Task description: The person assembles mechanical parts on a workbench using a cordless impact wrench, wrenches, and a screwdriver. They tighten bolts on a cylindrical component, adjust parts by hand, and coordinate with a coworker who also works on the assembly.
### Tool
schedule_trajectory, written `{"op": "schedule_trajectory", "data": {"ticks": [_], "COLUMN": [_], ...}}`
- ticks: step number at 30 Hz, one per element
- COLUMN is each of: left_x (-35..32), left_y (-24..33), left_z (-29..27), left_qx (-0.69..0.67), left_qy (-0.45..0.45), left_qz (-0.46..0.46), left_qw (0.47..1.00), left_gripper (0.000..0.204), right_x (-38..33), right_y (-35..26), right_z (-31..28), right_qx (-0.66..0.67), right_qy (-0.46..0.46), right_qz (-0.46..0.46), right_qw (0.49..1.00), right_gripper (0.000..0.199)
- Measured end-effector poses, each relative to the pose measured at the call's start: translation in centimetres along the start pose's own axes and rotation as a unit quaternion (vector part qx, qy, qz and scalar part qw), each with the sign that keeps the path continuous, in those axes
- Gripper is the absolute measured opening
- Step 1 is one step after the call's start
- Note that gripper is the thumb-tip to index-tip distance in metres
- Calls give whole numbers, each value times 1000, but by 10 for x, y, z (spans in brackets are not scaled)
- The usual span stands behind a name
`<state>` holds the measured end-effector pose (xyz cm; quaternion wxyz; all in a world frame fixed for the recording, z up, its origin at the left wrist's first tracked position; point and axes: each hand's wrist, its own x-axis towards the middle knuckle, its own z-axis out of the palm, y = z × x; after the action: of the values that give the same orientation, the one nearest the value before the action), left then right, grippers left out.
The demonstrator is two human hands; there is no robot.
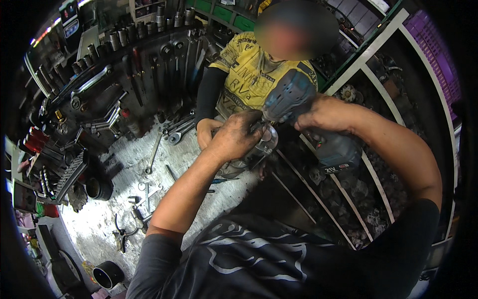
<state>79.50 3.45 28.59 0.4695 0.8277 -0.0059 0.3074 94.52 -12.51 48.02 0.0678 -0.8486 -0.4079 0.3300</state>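
Note:
My right hand (323,117) is closed round the grip of a cordless impact wrench (291,94), dark blue-grey with a black battery at its base. The tool's nose points left and down, toward a round shiny metal part (269,139). At that nose my left hand (236,133), its fingers darkened with grime, is closed beside the metal part. What sits between its fingertips is hidden. Across the bench corner, a person in a yellow printed shirt (244,74) has a hand (205,132) just behind my left hand, near the same part.
A worn metal workbench (119,172) holds a combination wrench (154,152), a puller-like tool (124,231) and a black cylinder (108,274). Sockets (122,37) and hanging tools line the back. At right stand a metal-framed rack (383,82) of parts and a purple crate (433,50).

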Motion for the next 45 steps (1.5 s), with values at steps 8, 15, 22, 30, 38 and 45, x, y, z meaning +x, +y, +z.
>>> {"op": "schedule_trajectory", "data": {"ticks": [8,15,22,30,38,45], "left_x": [3,0,-1,-1,-3,9], "left_y": [-4,-8,-9,-7,-10,2], "left_z": [8,5,8,7,9,1], "left_qx": [66,52,43,41,37,-26], "left_qy": [10,6,10,1,5,32], "left_qz": [-94,-69,-79,-78,-82,-66], "left_qw": [993,996,996,996,996,997], "left_gripper": [28,25,25,28,30,30], "right_x": [24,36,49,32,26,24], "right_y": [0,5,21,1,-10,-4], "right_z": [-3,-7,-15,-25,-29,-42], "right_qx": [242,72,8,26,3,-72], "right_qy": [-69,-74,-99,-66,-53,-58], "right_qz": [132,61,-41,5,32,-5], "right_qw": [959,993,994,997,998,996], "right_gripper": [23,21,25,23,23,32]}}
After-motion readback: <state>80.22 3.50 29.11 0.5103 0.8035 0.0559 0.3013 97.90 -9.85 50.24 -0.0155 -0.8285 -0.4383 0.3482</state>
